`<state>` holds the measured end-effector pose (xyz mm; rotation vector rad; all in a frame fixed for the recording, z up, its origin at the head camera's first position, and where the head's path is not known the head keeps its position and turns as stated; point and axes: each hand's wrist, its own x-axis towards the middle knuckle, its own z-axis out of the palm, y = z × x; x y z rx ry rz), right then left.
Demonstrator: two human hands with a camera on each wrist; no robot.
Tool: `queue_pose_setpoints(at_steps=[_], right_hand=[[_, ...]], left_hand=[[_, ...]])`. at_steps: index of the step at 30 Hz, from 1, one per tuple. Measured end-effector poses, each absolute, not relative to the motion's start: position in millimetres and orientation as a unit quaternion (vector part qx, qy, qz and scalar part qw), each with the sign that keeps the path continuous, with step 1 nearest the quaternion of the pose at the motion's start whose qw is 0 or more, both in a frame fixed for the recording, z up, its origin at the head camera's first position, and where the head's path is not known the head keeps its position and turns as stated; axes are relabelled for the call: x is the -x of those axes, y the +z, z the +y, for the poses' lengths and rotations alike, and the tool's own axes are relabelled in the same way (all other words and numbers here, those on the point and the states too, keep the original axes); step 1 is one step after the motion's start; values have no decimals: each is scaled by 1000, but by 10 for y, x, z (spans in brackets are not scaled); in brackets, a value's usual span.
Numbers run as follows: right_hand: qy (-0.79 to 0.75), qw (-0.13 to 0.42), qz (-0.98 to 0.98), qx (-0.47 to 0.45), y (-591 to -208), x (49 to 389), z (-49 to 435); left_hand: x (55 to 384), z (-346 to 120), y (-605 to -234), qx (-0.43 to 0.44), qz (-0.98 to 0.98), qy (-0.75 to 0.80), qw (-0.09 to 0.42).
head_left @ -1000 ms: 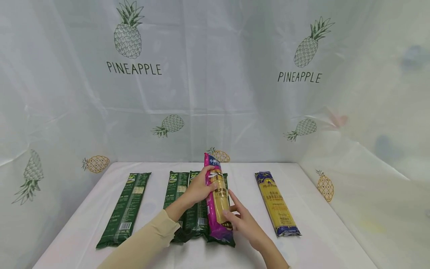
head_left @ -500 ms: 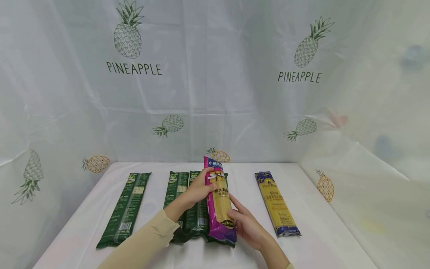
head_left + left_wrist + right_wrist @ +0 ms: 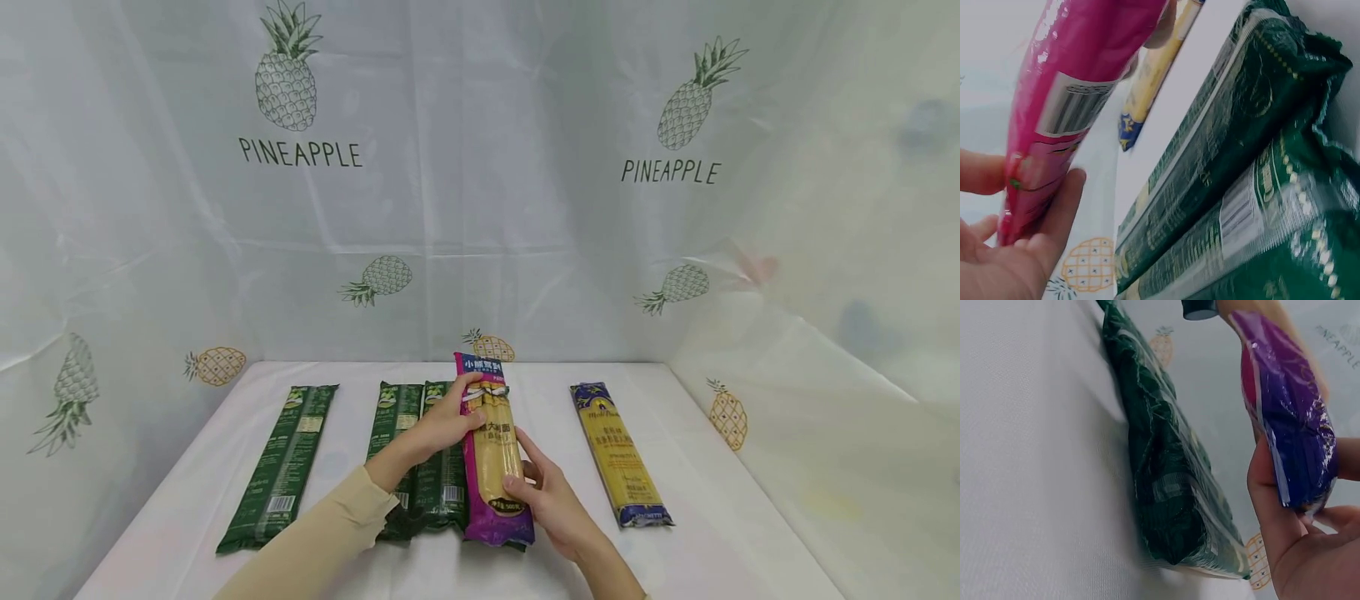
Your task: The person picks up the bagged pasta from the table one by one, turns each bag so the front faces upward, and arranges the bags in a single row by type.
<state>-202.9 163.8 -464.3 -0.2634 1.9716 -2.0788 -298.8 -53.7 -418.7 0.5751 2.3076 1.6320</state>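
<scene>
Both hands hold a pink and purple bag of spaghetti [image 3: 498, 454], its yellow front facing up toward the head. My left hand [image 3: 447, 421] grips the far part from the left, thumb across the front. Lower down on the right side, my right hand [image 3: 551, 506] pinches the near part between thumb and fingers. In the left wrist view the pink bag [image 3: 1079, 94] hangs over the green spaghetti packs [image 3: 1210, 162], apart from them. The right wrist view shows the bag's purple end [image 3: 1297, 437] between the fingers. One green pack is mostly hidden beneath it.
On the white table [image 3: 352, 575], a green pack [image 3: 281, 467] lies alone at the left. Two more green packs [image 3: 393, 417] [image 3: 441, 487] lie side by side in the middle. A yellow and blue spaghetti pack [image 3: 618, 454] lies at the right. A pineapple-printed curtain [image 3: 480, 183] stands behind.
The pink bag has turned so its front shows more fully. Its far end has come down slightly and its near end has shifted right, with my right hand following. The packs on the table have not moved.
</scene>
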Motion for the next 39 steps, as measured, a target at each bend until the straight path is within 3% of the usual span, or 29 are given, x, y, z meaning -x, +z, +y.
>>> queue_pose_setpoints(at_steps=[7,21,31,39], right_hand=[[-693,81,709,96,-4637,2005,1601],[-647,50,755,94,-4604,1986,1541],[-599,81,791,98,-4578,1980,1611],[-581,141,799,61,-4504,1914,1865]], left_hand=[[3016,-601,-4202,-200,822,520,117],[3064,-584,-4293,-162,776,602,98],[3035,-537,-4325,-140,765,621,96],[3017,-368,-4340,-131,748,642,104]])
